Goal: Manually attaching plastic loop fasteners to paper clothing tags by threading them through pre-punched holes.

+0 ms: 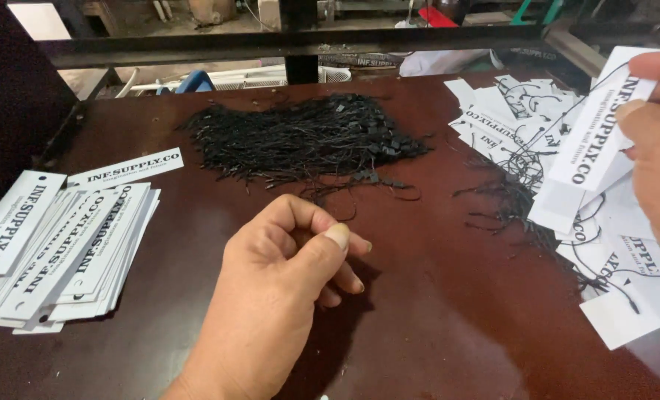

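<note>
My left hand [285, 274] hovers over the dark brown table [433, 311] with its fingers curled shut; I cannot make out anything pinched in them. Just beyond it lies a heap of black strings with small plastic locks [307, 137]. At the right edge my right hand [659, 141] holds a white printed paper tag [597, 126] upright, with a thin black string looping off it. Below that hand spreads a pile of strung white tags [604, 244].
A fanned stack of unstrung white tags [55, 252] lies at the left, with one loose tag [126, 168] beside it. A dark metal bar [293, 43] crosses the far edge of the table, with clutter behind it.
</note>
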